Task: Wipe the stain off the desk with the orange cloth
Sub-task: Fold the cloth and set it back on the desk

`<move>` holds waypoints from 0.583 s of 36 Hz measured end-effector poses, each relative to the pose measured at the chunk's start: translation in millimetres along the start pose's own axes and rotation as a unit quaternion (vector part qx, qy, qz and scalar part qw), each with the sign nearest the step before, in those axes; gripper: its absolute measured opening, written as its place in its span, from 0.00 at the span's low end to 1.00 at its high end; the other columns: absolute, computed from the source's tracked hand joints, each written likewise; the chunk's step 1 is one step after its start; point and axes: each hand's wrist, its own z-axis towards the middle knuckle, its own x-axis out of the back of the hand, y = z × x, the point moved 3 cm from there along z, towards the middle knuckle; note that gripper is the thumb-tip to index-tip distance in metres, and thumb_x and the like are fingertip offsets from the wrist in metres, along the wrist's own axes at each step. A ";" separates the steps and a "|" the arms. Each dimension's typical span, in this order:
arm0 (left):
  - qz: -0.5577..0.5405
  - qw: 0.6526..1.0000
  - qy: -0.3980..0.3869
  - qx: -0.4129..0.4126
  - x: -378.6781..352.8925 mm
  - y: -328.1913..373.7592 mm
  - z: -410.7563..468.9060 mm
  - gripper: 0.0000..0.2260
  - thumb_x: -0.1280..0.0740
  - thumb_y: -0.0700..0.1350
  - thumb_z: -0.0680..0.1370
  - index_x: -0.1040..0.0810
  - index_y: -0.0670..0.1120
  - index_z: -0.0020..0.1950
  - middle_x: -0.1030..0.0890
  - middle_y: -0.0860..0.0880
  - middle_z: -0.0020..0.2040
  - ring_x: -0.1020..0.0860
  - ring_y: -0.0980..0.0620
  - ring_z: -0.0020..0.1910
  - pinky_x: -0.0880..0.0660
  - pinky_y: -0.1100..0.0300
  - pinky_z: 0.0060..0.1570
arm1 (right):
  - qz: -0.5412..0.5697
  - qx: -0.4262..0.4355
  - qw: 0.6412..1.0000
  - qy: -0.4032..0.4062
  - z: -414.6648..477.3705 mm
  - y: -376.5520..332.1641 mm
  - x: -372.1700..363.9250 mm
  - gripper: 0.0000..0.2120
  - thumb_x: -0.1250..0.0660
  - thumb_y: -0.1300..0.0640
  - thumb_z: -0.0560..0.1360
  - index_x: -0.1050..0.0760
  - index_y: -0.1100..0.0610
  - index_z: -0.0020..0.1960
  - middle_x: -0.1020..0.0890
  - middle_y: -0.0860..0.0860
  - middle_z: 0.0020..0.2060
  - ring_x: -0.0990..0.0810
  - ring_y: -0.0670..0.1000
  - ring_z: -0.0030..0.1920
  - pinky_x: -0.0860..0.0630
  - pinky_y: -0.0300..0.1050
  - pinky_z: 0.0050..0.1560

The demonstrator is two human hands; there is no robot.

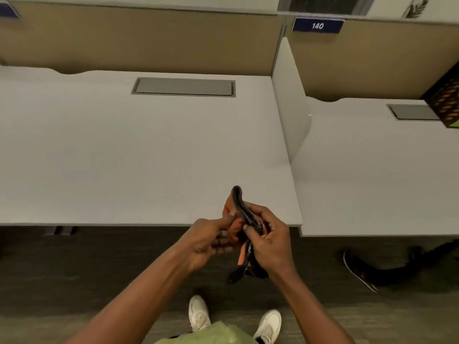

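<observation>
Both hands, left hand (211, 240) and right hand (267, 240), grip bunched orange cloth (234, 220) over surface (149, 157) edge. I'd fold flat pad first. No stain visible to me.

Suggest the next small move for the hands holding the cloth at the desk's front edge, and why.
Probably finish bunching the orange cloth into a pad, then lower it onto the desk. Both the left hand and right hand hold it in the air over the front edge, still crumpled. No stain is discernible from here.
</observation>
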 end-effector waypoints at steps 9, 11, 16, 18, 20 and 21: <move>0.006 0.989 0.106 -0.101 74.0 37.0 -17.9 0.10 0.24 0.42 0.79 0.13 0.36 0.55 0.11 0.38 0.52 0.12 0.40 0.57 0.16 0.43 0.62 | -0.033 0.055 0.995 -0.078 11.1 -37.7 -67.9 0.28 0.28 0.74 0.73 0.20 0.49 0.66 0.13 0.43 0.57 0.15 0.41 0.59 0.17 0.37 0.57; 0.014 0.984 0.129 -0.118 86.0 44.5 -24.5 0.07 0.24 0.41 0.79 0.13 0.38 0.54 0.10 0.42 0.48 0.10 0.44 0.52 0.15 0.52 0.52 | -0.032 0.061 0.994 -0.086 13.4 -43.3 -78.6 0.27 0.26 0.72 0.73 0.20 0.51 0.67 0.14 0.47 0.60 0.16 0.37 0.59 0.18 0.31 0.52; 0.026 0.975 0.164 -0.147 105.9 56.6 -35.2 0.09 0.22 0.40 0.77 0.15 0.43 0.57 0.10 0.45 0.48 0.11 0.55 0.42 0.19 0.66 0.34 | -0.085 0.095 0.990 -0.052 22.3 -53.5 -103.6 0.22 0.18 0.51 0.71 0.18 0.50 0.63 0.14 0.40 0.57 0.17 0.36 0.59 0.19 0.36 0.60; 0.029 0.970 0.178 -0.161 111.0 61.1 -37.3 0.09 0.23 0.39 0.78 0.16 0.45 0.57 0.10 0.46 0.49 0.11 0.56 0.43 0.20 0.69 0.34 | -0.099 0.098 0.990 -0.033 28.3 -56.4 -110.1 0.20 0.18 0.46 0.70 0.17 0.49 0.59 0.14 0.39 0.53 0.16 0.38 0.57 0.18 0.38 0.59; 0.042 0.965 0.191 -0.175 115.1 66.3 -39.4 0.09 0.22 0.40 0.78 0.16 0.46 0.58 0.10 0.47 0.50 0.11 0.55 0.45 0.18 0.67 0.37 | -0.105 0.105 0.989 -0.024 34.2 -59.4 -114.9 0.18 0.19 0.46 0.72 0.18 0.49 0.58 0.14 0.39 0.51 0.15 0.40 0.54 0.17 0.40 0.55; 0.047 0.962 0.197 -0.183 117.7 69.5 -40.3 0.10 0.22 0.40 0.78 0.15 0.47 0.58 0.10 0.47 0.50 0.11 0.55 0.46 0.17 0.66 0.38 | -0.107 0.110 0.988 -0.021 37.7 -60.4 -116.6 0.16 0.20 0.48 0.73 0.19 0.49 0.57 0.14 0.39 0.50 0.15 0.41 0.53 0.17 0.39 0.54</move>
